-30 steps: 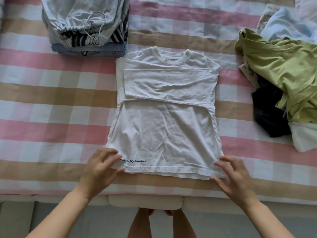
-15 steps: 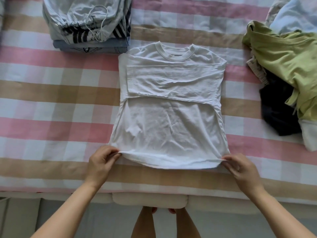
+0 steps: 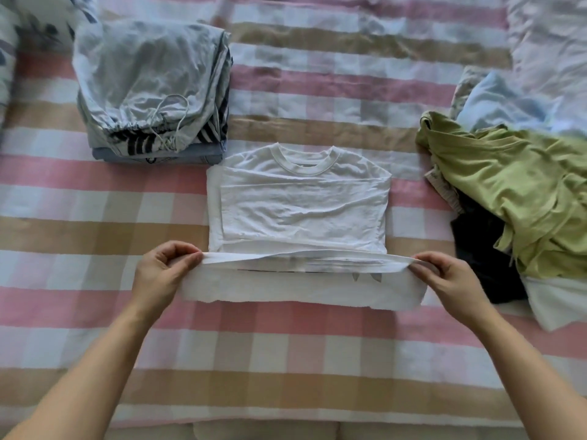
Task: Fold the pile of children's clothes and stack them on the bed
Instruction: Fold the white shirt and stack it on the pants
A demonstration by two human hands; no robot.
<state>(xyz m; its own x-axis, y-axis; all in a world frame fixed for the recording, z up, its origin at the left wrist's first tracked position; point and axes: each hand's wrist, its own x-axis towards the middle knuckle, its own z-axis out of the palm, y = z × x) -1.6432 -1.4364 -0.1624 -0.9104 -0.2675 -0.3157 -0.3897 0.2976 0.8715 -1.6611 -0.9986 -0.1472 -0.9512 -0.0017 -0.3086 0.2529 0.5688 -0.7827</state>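
Observation:
A white T-shirt [image 3: 301, 204] lies face down in the middle of the checked bed [image 3: 286, 350], collar at the far end, sleeves folded across its back. Its hem is lifted and carried toward the collar, so the lower part doubles over. My left hand [image 3: 160, 274] pinches the hem's left corner. My right hand [image 3: 444, 277] pinches the right corner. A stack of folded clothes [image 3: 152, 93] sits at the far left, topped by pale grey drawstring trousers. An unfolded pile [image 3: 521, 198] lies at the right, with a green garment on top.
In the pile a black garment [image 3: 479, 258] and a white one [image 3: 559, 300] lie under the green one, and a light blue piece [image 3: 502, 103] sits behind. A patterned pillow [image 3: 35, 23] is at the far left corner.
Both hands took hold of the hem's corners, lifted it and carried it away from me toward the collar. The view moved forward over the bed.

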